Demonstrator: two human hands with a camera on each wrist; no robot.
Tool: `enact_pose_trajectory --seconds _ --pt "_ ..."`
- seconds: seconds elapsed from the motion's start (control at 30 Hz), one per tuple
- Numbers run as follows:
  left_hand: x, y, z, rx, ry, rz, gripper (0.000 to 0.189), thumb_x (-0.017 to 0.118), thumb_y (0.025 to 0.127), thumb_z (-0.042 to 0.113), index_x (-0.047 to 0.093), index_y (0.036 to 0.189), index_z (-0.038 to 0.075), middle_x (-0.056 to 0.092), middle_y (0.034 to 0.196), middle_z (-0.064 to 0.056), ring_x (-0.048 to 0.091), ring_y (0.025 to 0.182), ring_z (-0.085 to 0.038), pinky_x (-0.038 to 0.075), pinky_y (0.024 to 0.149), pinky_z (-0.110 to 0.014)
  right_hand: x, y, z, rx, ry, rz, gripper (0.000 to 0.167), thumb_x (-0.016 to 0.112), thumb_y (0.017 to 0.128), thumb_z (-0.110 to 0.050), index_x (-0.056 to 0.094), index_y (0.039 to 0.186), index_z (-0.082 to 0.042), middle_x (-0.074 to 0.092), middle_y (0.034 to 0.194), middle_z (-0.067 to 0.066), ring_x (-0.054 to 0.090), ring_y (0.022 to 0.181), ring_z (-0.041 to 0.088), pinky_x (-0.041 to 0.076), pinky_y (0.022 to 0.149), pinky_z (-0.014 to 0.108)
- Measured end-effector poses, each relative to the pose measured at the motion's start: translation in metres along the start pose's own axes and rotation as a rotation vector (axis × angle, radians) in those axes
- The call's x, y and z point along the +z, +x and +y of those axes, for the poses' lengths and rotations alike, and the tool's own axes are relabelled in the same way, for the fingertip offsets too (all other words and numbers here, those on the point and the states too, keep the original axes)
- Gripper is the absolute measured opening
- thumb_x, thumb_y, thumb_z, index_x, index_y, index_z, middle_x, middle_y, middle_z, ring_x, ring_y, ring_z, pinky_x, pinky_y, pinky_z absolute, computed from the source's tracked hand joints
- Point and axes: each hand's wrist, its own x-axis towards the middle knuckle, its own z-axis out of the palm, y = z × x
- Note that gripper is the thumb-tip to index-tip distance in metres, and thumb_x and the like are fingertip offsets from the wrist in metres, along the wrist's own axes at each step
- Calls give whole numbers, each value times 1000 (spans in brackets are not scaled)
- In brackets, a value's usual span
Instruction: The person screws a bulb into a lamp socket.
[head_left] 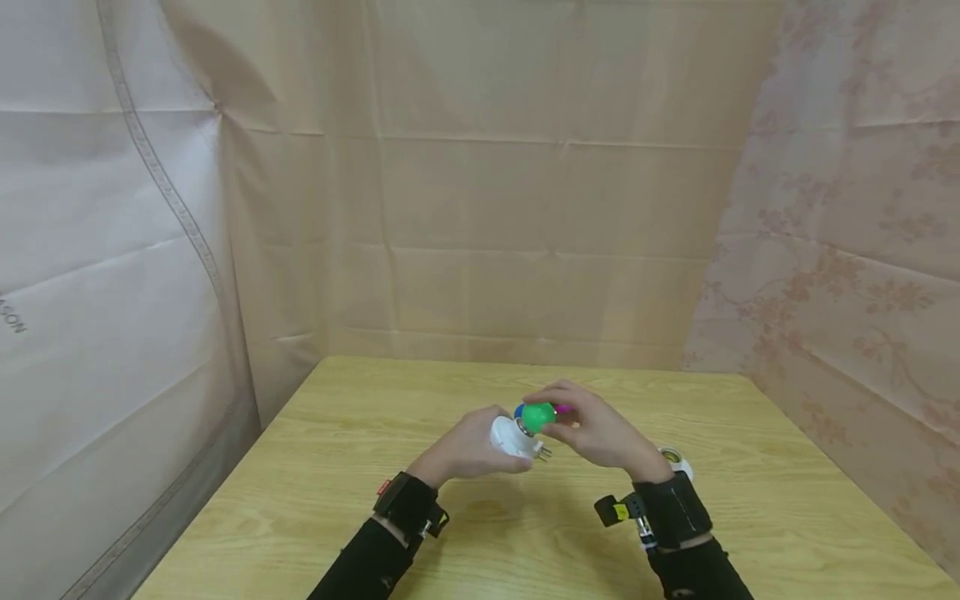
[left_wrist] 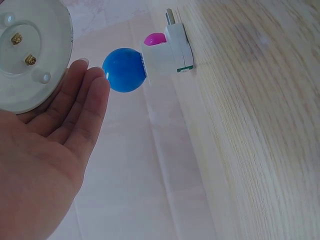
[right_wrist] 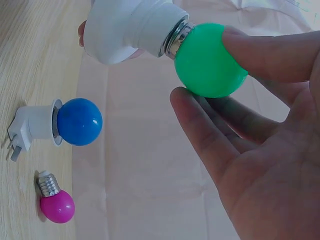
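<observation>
My left hand (head_left: pixel 474 443) grips a round white lamp holder (right_wrist: pixel 112 32), its flat underside with brass screws (left_wrist: pixel 30 60) showing in the left wrist view. With thumb and fingers my right hand (head_left: pixel 600 429) holds a green light bulb (right_wrist: pixel 210 60). The bulb's metal screw base sits at the holder's mouth, with part of the thread still showing. Beyond the hands, a blue bulb (right_wrist: pixel 80 121) is fitted in a white plug-in socket (right_wrist: pixel 40 122) that stands on the table. Beside it lies a loose pink bulb (right_wrist: pixel 57 206), its metal thread bare.
Another white lamp holder (head_left: pixel 681 463) rests on the wooden table (head_left: pixel 360 400) by my right wrist, partly hidden behind it. Cloth hangs behind the table (head_left: pixel 525 250) and along both sides.
</observation>
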Motion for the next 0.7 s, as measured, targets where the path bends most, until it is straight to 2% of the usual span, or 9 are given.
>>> enact_pose_trajectory --seconds 0.13,0.37,0.6,0.7 --pt "0 -1 1 -7 -26 -6 60 84 78 44 59 120 9 64 94 5 61 79 -10 54 65 -29 0 -1 -4 52 0 3 42 70 95 -11 62 137 -9 61 128 6 60 110 25 54 91 40" --pt "0 -2 3 -7 -30 -3 59 84 78 43 59 119 10 64 94 6 62 80 -11 54 65 -29 2 -1 -6 32 -10 21 38 70 97 -12 63 134 -8 57 135 12 60 115 33 53 95 50" --pt "1 -2 3 -7 -28 10 57 85 77 43 60 117 11 64 93 6 61 79 -10 53 65 -29 1 0 -3 -35 9 15 42 73 93 -5 62 133 -6 61 131 13 62 113 29 55 94 39" --pt "1 -3 3 -4 -34 13 57 85 77 42 60 117 11 64 93 6 61 80 -10 53 66 -29 0 -1 -3 -47 41 -5 42 74 90 -1 63 130 -9 61 130 9 60 115 29 54 95 40"
